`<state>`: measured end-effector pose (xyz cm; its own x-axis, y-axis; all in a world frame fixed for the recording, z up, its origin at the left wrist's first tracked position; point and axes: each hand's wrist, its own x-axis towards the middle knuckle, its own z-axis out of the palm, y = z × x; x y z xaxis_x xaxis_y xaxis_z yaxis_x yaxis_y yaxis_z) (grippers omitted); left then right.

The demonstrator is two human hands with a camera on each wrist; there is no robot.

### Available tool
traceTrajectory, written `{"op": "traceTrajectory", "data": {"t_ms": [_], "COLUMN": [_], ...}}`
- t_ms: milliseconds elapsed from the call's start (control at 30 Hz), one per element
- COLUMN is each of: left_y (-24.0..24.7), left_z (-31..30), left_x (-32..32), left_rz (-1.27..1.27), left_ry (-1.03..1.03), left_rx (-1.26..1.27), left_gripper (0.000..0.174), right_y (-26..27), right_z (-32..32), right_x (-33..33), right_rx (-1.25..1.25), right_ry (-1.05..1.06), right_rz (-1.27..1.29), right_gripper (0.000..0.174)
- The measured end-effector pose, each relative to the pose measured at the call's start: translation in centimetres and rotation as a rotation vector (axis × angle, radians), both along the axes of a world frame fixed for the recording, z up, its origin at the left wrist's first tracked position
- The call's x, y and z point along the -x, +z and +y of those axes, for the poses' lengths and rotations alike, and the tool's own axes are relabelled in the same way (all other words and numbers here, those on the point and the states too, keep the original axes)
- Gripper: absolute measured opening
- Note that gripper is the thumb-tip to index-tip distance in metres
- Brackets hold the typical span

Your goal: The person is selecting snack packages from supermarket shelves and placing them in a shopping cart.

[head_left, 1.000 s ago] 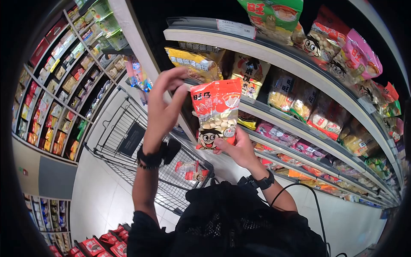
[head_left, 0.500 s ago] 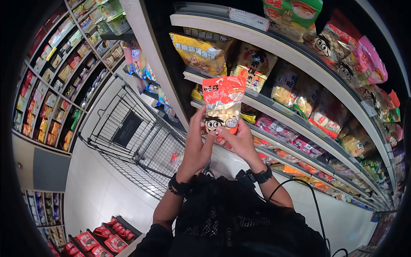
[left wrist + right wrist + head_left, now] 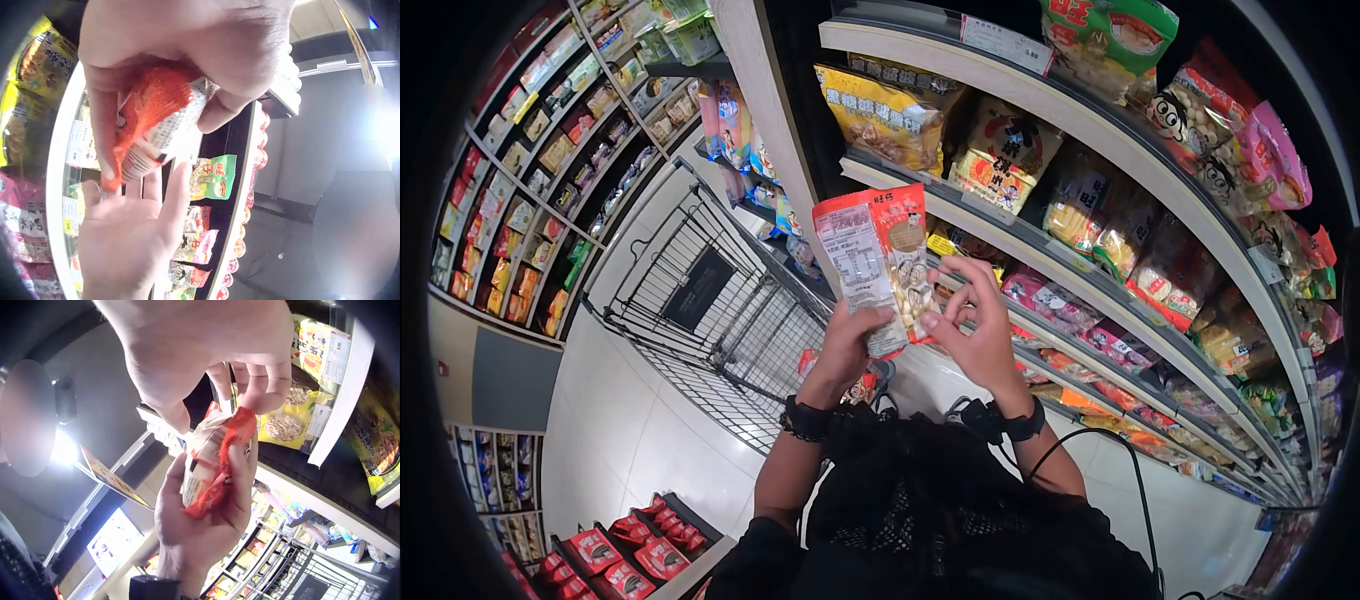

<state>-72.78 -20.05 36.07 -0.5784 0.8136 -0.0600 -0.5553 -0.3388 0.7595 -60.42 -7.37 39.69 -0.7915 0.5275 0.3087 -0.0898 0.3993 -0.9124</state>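
A red and clear snack bag (image 3: 875,245) is held upright in front of the body, its printed back panel facing up at the head camera. Pale round biscuits show through its clear strip. My left hand (image 3: 842,348) grips the bag's lower left side, thumb across the panel and fingers behind. At the bag's lower right edge is my right hand (image 3: 985,340), its fingers loosely bent and the thumb tip right at the edge. In the left wrist view, the right hand (image 3: 128,240) shows its palm below the bag (image 3: 159,119), fingers spread apart.
A wire shopping cart (image 3: 710,300) stands at the left with red packets in it. Shelves of snack bags curve along the right, with a yellow bag (image 3: 880,115) nearest. Red packets (image 3: 595,550) fill a low display at the lower left. A black cable (image 3: 1140,490) hangs by the right arm.
The left hand came down from beside the bag and took hold of it. The bag turned from its cartoon front to its back, and the right hand loosened its grip and moved to the edge.
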Motion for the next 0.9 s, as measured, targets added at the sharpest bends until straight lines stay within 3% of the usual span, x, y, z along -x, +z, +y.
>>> {"op": "traceTrajectory", "data": {"t_ms": [100,300,600,667,833,900], "left_y": [0.3,-0.2,-2.6,-5.4,-18.9,-21.5], "left_z": [-0.7,-1.1,-2.6,-3.9,-8.0,-8.4], "left_x": [-0.2,-0.2,0.6,1.8,3.7,3.1], "left_rz": [-0.080,-0.056,0.037,0.021,0.003,-0.085], "left_ry": [-0.184,-0.211,-0.022,0.045,0.170,0.173], "left_rx": [-0.043,-0.038,0.110,0.162,0.524,0.522], "left_gripper": [0.054,0.054,0.051,0.048,0.038,0.038], "right_y": [-0.2,-1.6,-2.3,-3.5,-5.0,-5.8], "right_z": [0.1,-0.6,-1.2,-0.8,-0.1,0.3], "right_x": [0.1,0.3,0.6,0.0,-1.6,-2.2], "right_rx": [0.119,0.234,0.134,0.141,0.223,0.225], "right_ry": [0.041,0.079,0.073,0.071,0.014,0.004], "right_rz": [0.011,0.026,-0.103,-0.116,-0.150,-0.140], "right_gripper": [0.052,0.044,0.038,0.032,0.022,0.021]}}
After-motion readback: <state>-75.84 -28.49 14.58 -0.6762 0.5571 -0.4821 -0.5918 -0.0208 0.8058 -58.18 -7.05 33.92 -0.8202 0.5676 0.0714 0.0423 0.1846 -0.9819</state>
